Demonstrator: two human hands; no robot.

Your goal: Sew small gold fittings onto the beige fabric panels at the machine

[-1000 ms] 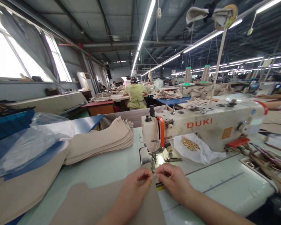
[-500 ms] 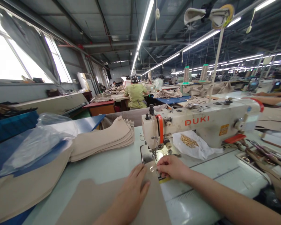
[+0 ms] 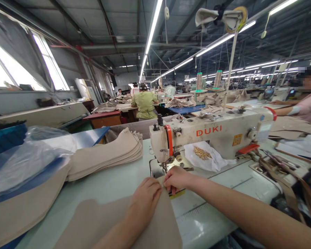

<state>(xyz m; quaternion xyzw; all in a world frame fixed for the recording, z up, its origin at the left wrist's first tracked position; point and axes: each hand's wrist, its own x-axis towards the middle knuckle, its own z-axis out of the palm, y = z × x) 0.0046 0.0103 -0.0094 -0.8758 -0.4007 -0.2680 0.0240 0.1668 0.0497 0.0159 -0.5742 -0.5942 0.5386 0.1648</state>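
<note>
While the left grip (image 3: pixel 145 195) lies over beige fabric (image 3: pixel 101 218), the right grip (image 3: pixel 176 179) curls beside it, a sewing machine (image 3: pixel 212 138) just beyond. How closed either is, on what, I cannot tell.

Red letters on the sewing machine (image 3: pixel 186 138) read "DUKI" (image 3: pixel 209 130).

One left hand (image 3: pixel 145 195) and one right hand (image 3: pixel 178 179) make two, with one beige panel (image 3: pixel 164 224) and one sewing machine (image 3: pixel 223 141). Panel stacks (image 3: pixel 103 157) number two, their layers too close to count. There are two thread cones (image 3: pixel 217 80), one tape roll (image 3: pixel 244 20), one clear plastic bag (image 3: pixel 23 159) and one white wrapper (image 3: pixel 217 163) bearing one heap of gold pieces (image 3: pixel 202 153), too many to count.
</note>
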